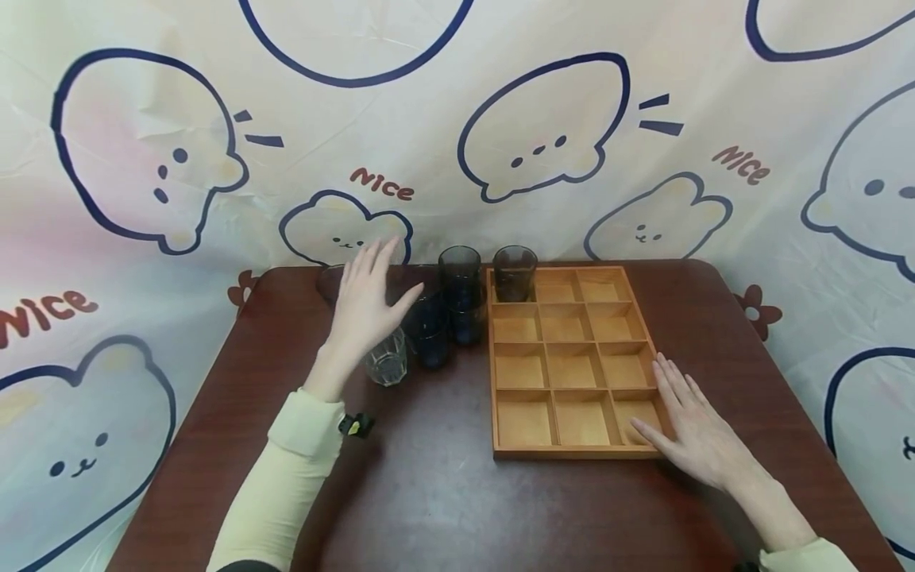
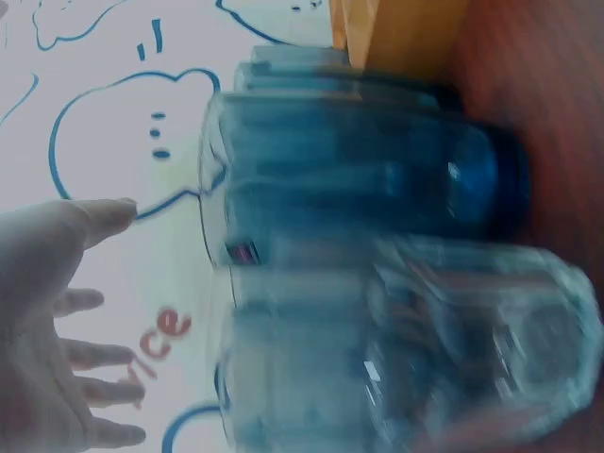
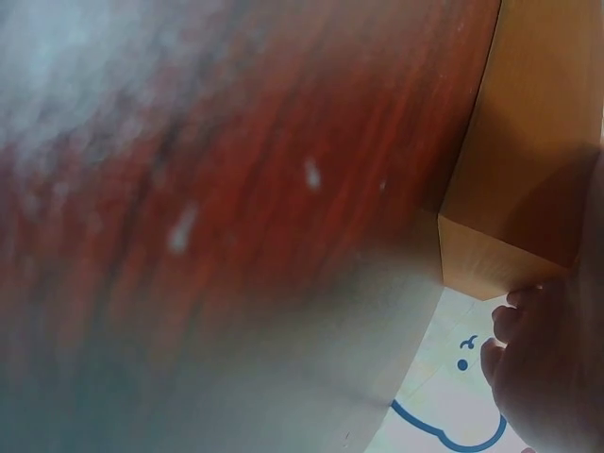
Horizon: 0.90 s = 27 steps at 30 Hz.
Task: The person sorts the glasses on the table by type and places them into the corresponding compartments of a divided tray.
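Note:
My left hand (image 1: 368, 298) is raised over the glasses at the back left of the table, its fingers spread and holding nothing. Below it stands a clear faceted glass (image 1: 387, 364), beside dark blue glasses (image 1: 431, 338). In the left wrist view, the hand (image 2: 47, 349) is near the rims of the clear glass (image 2: 453, 349) and a blue glass (image 2: 368, 170). A wooden compartment tray (image 1: 493, 413) lies to the right, with a dark glass (image 1: 515, 278) upright in its back left compartment. My right hand (image 1: 689, 429) rests with straight fingers along the tray's right edge, thumb over the front right compartment.
Another dark glass (image 1: 461, 274) stands near the tray's back left corner, and more glassware is partly hidden behind my left hand. The dark reddish table (image 1: 443, 508) reaches back to a patterned cloth (image 1: 429, 143) that hangs behind and on both sides.

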Available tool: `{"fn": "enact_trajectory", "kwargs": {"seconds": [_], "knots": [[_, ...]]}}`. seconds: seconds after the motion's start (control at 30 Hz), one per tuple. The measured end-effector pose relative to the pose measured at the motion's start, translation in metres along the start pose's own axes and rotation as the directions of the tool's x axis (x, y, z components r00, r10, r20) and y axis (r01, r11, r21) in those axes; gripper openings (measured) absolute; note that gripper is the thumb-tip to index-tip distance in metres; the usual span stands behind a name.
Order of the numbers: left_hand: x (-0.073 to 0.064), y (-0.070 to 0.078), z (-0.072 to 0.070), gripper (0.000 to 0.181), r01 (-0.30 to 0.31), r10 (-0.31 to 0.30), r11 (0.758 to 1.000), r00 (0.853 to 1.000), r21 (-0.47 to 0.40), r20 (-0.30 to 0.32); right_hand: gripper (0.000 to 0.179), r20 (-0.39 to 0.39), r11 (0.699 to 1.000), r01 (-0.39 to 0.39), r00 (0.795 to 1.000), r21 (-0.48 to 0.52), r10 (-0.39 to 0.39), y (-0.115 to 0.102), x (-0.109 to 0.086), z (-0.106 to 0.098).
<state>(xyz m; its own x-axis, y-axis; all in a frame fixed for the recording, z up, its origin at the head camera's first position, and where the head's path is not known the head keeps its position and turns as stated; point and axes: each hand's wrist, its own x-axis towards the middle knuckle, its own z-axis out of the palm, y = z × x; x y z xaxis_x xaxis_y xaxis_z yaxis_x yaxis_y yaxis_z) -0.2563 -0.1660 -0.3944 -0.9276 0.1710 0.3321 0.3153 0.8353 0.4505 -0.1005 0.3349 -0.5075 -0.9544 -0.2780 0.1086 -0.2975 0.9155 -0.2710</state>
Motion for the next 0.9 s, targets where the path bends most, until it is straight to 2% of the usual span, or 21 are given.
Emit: {"fn": "enact_trajectory", "kwargs": {"seconds": [0.07, 0.27, 0.47, 0.67, 0.9], "knots": [[-0.011, -0.005, -0.006, 0.083, 0.018, -0.018, 1.000, 0.999, 0.013, -0.027, 0.105, -0.003, 1.000, 0.003, 1.000, -0.004, -0.003, 0.000, 0.000, 0.000], [-0.034, -0.034, -0.014, 0.079, 0.049, -0.041, 0.996, 0.993, 0.069, -0.112, 0.105, -0.009, 1.000, 0.014, 1.000, -0.006, -0.014, 0.000, 0.001, 0.000], [-0.048, -0.056, -0.017, 0.080, 0.104, -0.094, 0.993, 0.983, 0.056, -0.155, 0.105, -0.014, 1.000, 0.015, 1.000, -0.001, -0.015, 0.000, 0.001, 0.001], [-0.053, -0.076, -0.014, 0.086, 0.187, -0.186, 0.982, 0.976, 0.003, -0.118, 0.105, -0.026, 1.000, 0.019, 0.999, -0.002, -0.019, 0.001, -0.002, 0.001], [-0.056, -0.097, -0.003, 0.097, 0.310, -0.317, 0.941, 0.948, -0.137, -0.036, 0.105, -0.032, 1.000, 0.025, 0.999, -0.002, -0.025, 0.002, -0.002, 0.002]]}}
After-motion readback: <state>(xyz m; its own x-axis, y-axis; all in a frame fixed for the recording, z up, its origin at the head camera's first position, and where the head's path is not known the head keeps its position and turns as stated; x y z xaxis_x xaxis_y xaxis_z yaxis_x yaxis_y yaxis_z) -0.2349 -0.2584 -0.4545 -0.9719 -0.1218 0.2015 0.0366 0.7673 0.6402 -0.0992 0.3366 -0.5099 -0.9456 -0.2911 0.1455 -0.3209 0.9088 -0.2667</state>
